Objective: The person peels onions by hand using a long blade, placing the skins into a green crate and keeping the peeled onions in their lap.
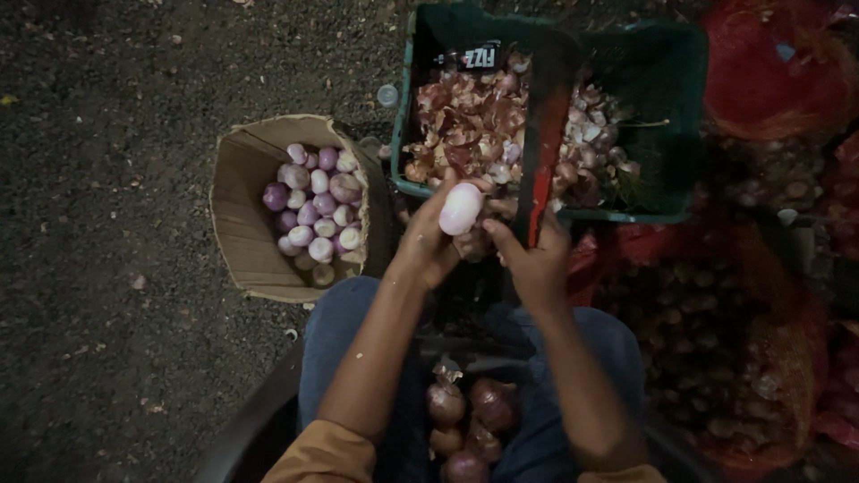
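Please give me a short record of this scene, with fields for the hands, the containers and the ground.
left hand: holds a peeled onion
right hand: close beside the onion, holds a red-handled knife
cardboard box: peeled onions inside
green crate: onion skins inside
lap: unpeeled onions
red mesh sacks: at the person's right
ground: dark gravel

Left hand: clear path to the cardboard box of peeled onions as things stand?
Probably yes. The left hand holds a peeled onion, and the cardboard box sits open-topped on the ground on that same side, with nothing between them.
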